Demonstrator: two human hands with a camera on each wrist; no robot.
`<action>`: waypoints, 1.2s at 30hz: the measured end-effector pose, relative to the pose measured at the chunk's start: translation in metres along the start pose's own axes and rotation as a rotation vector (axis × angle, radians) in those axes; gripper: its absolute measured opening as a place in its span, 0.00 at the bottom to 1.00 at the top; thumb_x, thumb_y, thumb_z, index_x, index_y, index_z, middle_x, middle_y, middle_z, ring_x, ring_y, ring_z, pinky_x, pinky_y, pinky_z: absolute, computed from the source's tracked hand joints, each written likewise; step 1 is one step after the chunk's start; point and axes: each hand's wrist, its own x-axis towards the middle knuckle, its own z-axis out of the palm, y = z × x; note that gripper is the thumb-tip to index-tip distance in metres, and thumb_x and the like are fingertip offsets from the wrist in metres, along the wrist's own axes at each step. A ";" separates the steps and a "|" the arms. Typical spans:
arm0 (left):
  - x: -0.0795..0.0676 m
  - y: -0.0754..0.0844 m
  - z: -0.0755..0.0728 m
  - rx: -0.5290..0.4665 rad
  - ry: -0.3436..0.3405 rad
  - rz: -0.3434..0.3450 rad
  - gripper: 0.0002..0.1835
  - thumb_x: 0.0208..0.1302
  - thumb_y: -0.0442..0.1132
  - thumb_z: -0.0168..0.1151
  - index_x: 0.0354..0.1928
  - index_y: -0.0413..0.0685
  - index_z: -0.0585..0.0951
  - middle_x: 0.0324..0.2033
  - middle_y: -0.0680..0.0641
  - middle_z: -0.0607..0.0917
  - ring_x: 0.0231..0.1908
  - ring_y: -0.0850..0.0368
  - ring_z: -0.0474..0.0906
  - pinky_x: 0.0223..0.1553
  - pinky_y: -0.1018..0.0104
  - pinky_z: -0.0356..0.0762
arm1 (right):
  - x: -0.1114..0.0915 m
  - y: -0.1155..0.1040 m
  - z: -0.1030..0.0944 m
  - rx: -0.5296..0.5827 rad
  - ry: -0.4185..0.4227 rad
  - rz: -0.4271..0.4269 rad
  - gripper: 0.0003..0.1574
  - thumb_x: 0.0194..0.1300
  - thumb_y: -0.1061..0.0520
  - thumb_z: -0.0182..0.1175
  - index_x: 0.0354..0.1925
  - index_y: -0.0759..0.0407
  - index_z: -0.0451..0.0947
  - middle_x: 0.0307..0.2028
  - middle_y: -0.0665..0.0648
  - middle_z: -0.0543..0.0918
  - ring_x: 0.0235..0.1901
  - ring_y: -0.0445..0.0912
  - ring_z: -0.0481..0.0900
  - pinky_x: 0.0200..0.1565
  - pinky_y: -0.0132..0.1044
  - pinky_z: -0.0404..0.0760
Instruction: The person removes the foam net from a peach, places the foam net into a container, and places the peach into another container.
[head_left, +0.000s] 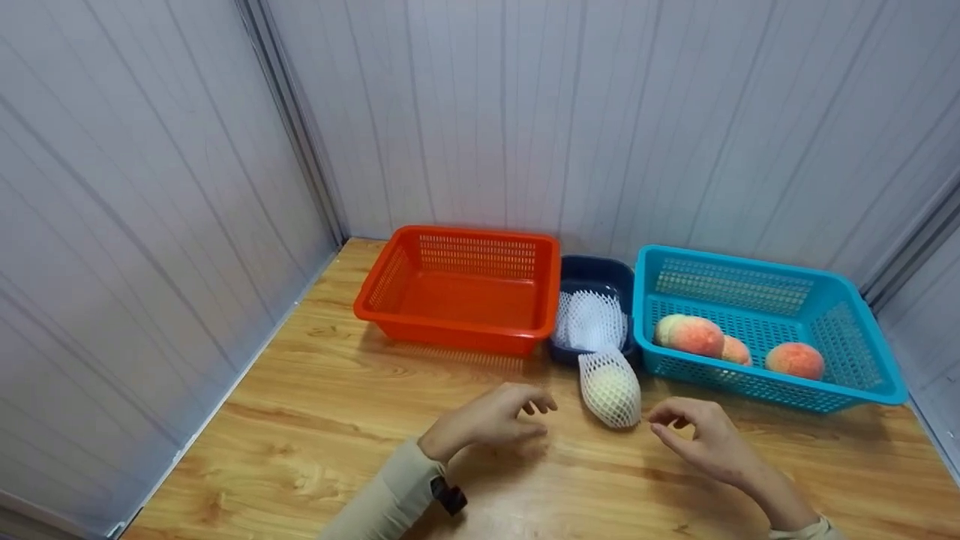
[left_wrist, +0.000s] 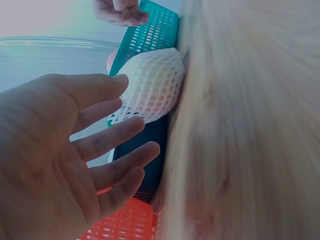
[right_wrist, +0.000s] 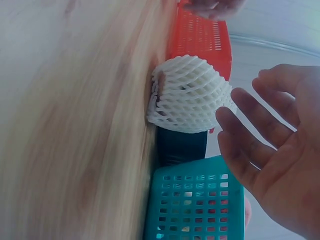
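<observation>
A peach [head_left: 611,390] sleeved in white foam netting lies on the wooden table, in front of a dark blue bin [head_left: 596,271]. To its left is my left hand [head_left: 499,416], fingers loosely bent and holding nothing. My right hand [head_left: 701,439] hovers just right of the peach, also empty, its fingertips close to the netting but apparently apart. Both wrist views show the netted peach [left_wrist: 155,85] beyond relaxed, spread fingers. White foam nets [head_left: 594,319] lie in the dark blue bin. Several bare peaches [head_left: 795,361] rest in the turquoise basket [head_left: 862,337] on the right.
A red basket [head_left: 457,330] stands left of the dark blue bin, with nothing seen inside it. The bin sits between the two baskets. Pale panelled walls [head_left: 480,112] enclose the table [head_left: 300,450] at the back and sides.
</observation>
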 end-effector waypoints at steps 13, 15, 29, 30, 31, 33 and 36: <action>0.038 0.023 0.020 0.944 0.162 0.249 0.32 0.62 0.43 0.64 0.68 0.62 0.68 0.67 0.48 0.68 0.64 0.47 0.64 0.54 0.57 0.72 | -0.007 0.004 -0.001 0.015 -0.045 -0.002 0.13 0.60 0.66 0.66 0.36 0.47 0.82 0.32 0.45 0.83 0.31 0.37 0.79 0.31 0.37 0.81; 0.047 0.028 0.019 1.032 0.142 0.277 0.33 0.65 0.45 0.62 0.71 0.64 0.64 0.70 0.47 0.63 0.67 0.45 0.60 0.57 0.55 0.70 | -0.007 0.004 -0.002 0.013 -0.050 -0.008 0.13 0.60 0.66 0.66 0.36 0.47 0.82 0.32 0.45 0.84 0.31 0.37 0.79 0.31 0.37 0.81; 0.106 0.026 0.023 1.285 -0.130 0.323 0.58 0.59 0.52 0.68 0.77 0.57 0.35 0.76 0.48 0.46 0.74 0.46 0.36 0.69 0.50 0.44 | -0.003 0.001 -0.007 0.031 -0.146 0.097 0.05 0.65 0.61 0.63 0.40 0.55 0.83 0.35 0.51 0.85 0.34 0.39 0.80 0.36 0.37 0.82; 0.108 0.026 0.024 1.299 -0.132 0.319 0.58 0.58 0.53 0.68 0.77 0.55 0.36 0.75 0.48 0.49 0.74 0.46 0.39 0.69 0.51 0.45 | -0.003 0.002 -0.007 0.028 -0.135 0.088 0.06 0.65 0.62 0.63 0.40 0.54 0.83 0.35 0.51 0.85 0.34 0.39 0.80 0.35 0.37 0.82; 0.110 0.025 0.025 1.313 -0.128 0.318 0.57 0.58 0.54 0.68 0.77 0.54 0.39 0.74 0.48 0.52 0.73 0.47 0.42 0.69 0.52 0.47 | -0.002 0.002 -0.007 0.028 -0.127 0.082 0.06 0.64 0.62 0.63 0.40 0.53 0.83 0.35 0.51 0.85 0.34 0.39 0.80 0.35 0.37 0.82; 0.111 0.025 0.027 1.308 -0.111 0.315 0.53 0.58 0.56 0.67 0.77 0.54 0.46 0.71 0.48 0.60 0.71 0.48 0.51 0.68 0.54 0.52 | -0.003 0.003 -0.007 0.023 -0.118 0.082 0.07 0.64 0.62 0.63 0.40 0.52 0.83 0.35 0.50 0.85 0.35 0.39 0.80 0.35 0.38 0.82; 0.111 0.024 0.030 1.268 -0.065 0.314 0.47 0.55 0.57 0.67 0.73 0.55 0.57 0.65 0.48 0.68 0.65 0.50 0.60 0.67 0.55 0.55 | -0.005 0.003 -0.008 0.020 -0.120 0.099 0.05 0.65 0.60 0.63 0.40 0.52 0.83 0.36 0.53 0.85 0.35 0.39 0.80 0.35 0.37 0.82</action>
